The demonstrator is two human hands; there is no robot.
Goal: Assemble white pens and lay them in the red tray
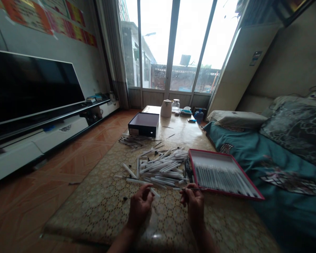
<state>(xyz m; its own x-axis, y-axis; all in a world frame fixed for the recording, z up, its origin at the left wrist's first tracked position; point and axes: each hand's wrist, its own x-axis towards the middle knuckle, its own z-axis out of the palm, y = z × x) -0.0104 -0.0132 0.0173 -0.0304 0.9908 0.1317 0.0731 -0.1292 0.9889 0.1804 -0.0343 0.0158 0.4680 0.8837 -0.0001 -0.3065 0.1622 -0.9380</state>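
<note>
My left hand (140,204) is curled over the near part of the low table (102,207), its fingers pinching a white pen barrel (155,192). My right hand (193,200) is closed on a thin dark pen refill (195,189) that points right. Just beyond both hands lies a loose heap of white pen barrels (162,167). To its right a red-rimmed shallow box (223,173) holds a row of pens. A bundle of dark refills (131,140) lies farther back on the left.
A dark open box (144,123), a white jug (166,108) and a glass jar (175,105) stand at the table's far end. A teal-covered bed (284,182) runs along the right. A television (31,88) on a low stand fills the left wall.
</note>
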